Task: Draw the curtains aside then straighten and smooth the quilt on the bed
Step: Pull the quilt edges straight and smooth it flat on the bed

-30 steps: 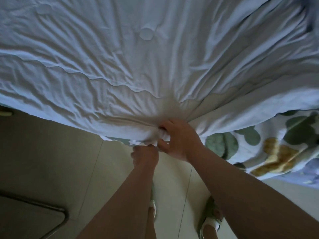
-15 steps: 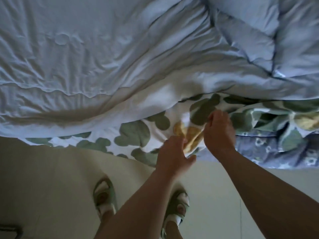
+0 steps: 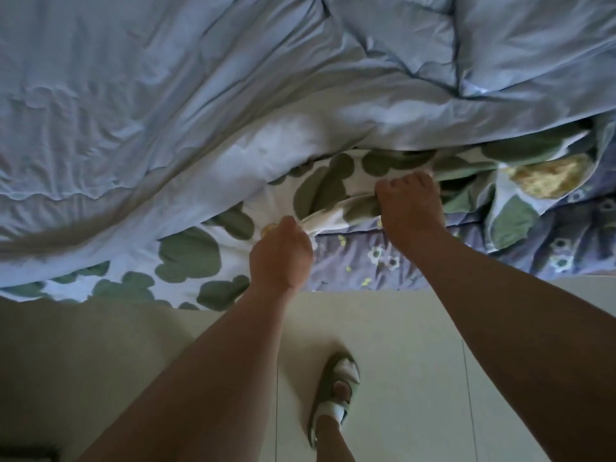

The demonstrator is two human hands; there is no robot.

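The quilt (image 3: 173,105) fills the upper half of the head view. Its top side is pale blue and wrinkled, and its underside is white with green leaf shapes (image 3: 186,258). The near edge hangs over the bedside, turned up so the print shows. My left hand (image 3: 281,258) is closed on a bunched fold of the printed edge. My right hand (image 3: 411,208) grips the same printed edge a little farther right and higher. No curtains are in view.
A lilac bed sheet (image 3: 366,268) with small flowers shows below the quilt edge at the right. Pale floor tiles (image 3: 400,345) lie under my arms. My sandalled foot (image 3: 336,391) stands close to the bedside. A dark object (image 3: 23,453) sits at the bottom left corner.
I have stepped right along the bed. Both hands left the pale blue edge and now grip the printed underside edge; the right hand closed on it in the last half second.
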